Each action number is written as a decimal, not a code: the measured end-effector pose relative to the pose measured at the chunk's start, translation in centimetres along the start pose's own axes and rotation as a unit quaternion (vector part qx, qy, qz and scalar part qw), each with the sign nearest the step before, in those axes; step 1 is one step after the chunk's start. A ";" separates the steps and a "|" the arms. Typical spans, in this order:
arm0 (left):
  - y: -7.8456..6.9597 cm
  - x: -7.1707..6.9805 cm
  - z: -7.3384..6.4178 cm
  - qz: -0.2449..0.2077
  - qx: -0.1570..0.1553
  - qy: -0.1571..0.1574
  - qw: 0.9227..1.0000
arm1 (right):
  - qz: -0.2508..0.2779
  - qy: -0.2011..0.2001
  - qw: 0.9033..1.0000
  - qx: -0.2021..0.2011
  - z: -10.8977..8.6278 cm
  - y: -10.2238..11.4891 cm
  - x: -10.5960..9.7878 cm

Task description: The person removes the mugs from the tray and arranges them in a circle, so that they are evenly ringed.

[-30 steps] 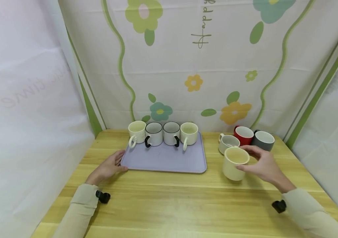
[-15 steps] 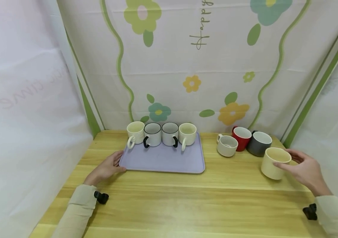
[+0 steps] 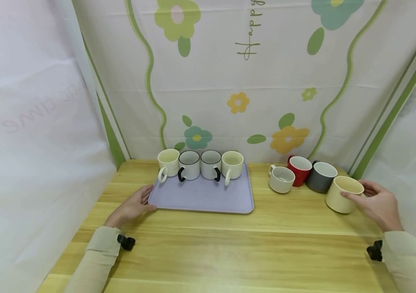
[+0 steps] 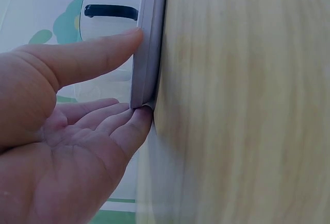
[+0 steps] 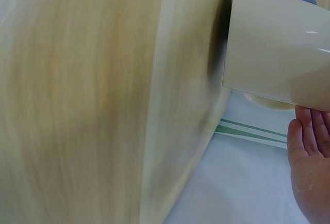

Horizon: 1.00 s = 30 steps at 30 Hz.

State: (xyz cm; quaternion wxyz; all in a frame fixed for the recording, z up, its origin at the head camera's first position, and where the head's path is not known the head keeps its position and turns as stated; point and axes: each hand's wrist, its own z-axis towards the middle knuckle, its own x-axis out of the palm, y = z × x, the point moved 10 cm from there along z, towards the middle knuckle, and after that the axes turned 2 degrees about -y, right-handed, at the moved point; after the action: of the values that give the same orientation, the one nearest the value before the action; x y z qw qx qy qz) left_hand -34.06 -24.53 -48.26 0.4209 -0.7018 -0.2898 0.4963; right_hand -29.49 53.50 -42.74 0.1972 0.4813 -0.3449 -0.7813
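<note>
My right hand [image 3: 381, 205] grips a large cream mug [image 3: 339, 199] by its right side, thumb across the front. In the right wrist view the mug [image 5: 278, 49] is close over the table, a dark shadow beside its base, and part of its handle shows behind it. My left hand [image 3: 134, 207] holds the near left corner of a lilac tray [image 3: 200, 197], with the thumb on the front edge and the fingers along the left side. Along the tray's back stand two cream mugs [image 3: 169, 162] [image 3: 232, 165] and two white mugs with black handles [image 3: 189, 165] [image 3: 211, 165].
Left of the held mug stand a dark grey mug [image 3: 321, 179], a red mug [image 3: 300, 171] and a short whitish cup [image 3: 282, 180]. These are near the back of the wooden table [image 3: 208, 252]. A flowered cloth [image 3: 208, 81] hangs behind and at both sides.
My right hand has carried the large cream mug from in front of the whitish cup to the right, then back beside the dark grey mug. My left hand stays at the tray.
</note>
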 end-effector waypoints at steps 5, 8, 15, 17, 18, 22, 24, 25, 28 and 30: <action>-0.1 0.2 -0.1 -0.003 0.001 0.002 1.000 | 0.020 -0.002 1.000 0.008 -0.1 -0.2 0.4; -0.1 0.2 -0.2 -0.005 -0.001 0.001 1.000 | 0.016 -0.003 1.000 0.007 -0.1 -0.2 0.5; -0.2 0.2 -0.1 -0.005 0.000 0.001 1.000 | -0.005 0.004 1.000 0.007 -0.3 0.1 0.6; -0.1 0.2 -0.1 -0.006 -0.001 0.001 1.000 | -0.014 0.008 1.000 0.007 -0.4 0.3 0.7; -0.1 0.2 -0.1 -0.006 -0.001 0.001 1.000 | -0.018 0.009 1.000 0.006 -0.4 0.4 0.7; 0.0 0.2 -0.1 -0.007 -0.002 0.001 1.000 | -0.047 0.017 0.999 0.007 -0.5 0.8 0.8; 0.0 0.2 -0.1 -0.006 0.000 0.002 1.000 | -0.065 0.009 0.998 -0.003 -0.4 1.2 0.6; 0.0 0.2 -0.1 -0.007 0.001 0.002 1.000 | -0.073 -0.001 0.997 -0.012 -0.3 1.6 0.4; -0.1 0.1 0.0 -0.007 0.004 0.003 1.000 | -0.080 -0.031 0.995 -0.056 -0.1 3.7 -0.1; 0.0 0.1 0.0 -0.006 0.005 0.003 1.000 | -0.078 -0.047 0.992 -0.087 0.0 5.7 0.0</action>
State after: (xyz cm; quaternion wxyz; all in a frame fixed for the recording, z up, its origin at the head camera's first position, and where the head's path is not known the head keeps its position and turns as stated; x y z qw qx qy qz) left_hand -33.99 -24.47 -48.25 0.4284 -0.6992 -0.2900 0.4934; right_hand -29.60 49.61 -38.56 0.1602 0.4509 -0.2457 -0.8430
